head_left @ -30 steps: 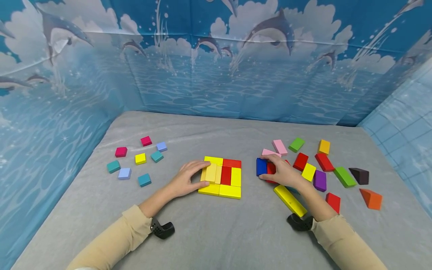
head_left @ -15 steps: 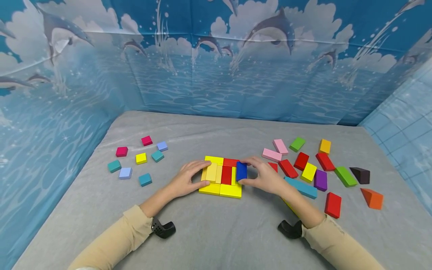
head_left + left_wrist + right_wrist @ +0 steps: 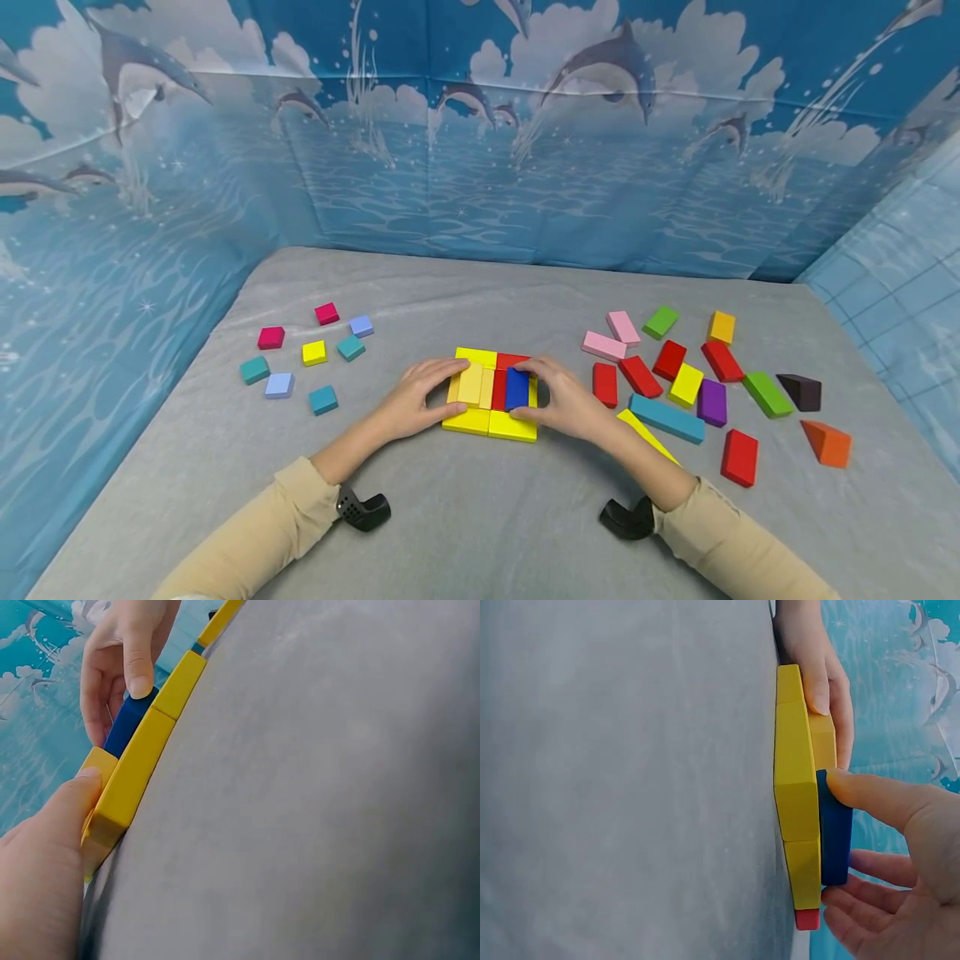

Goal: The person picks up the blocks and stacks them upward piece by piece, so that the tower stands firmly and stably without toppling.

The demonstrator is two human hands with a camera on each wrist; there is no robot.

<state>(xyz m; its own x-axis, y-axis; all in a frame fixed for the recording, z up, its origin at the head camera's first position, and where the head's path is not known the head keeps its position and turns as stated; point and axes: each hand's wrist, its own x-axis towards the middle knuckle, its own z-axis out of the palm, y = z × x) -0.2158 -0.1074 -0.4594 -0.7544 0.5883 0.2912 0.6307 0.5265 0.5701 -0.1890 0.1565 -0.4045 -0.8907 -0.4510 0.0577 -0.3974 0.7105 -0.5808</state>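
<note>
Blue rectangular block, long axis pointing forward, is pinched at both ends by the right hand; just left, the left hand likewise pinches a pale-yellow rectangular block.

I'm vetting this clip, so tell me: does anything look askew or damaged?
Nothing stands out. The blue block in the right hand looks intact; the loose red blocks lie at mixed angles, but none looks damaged.
</note>
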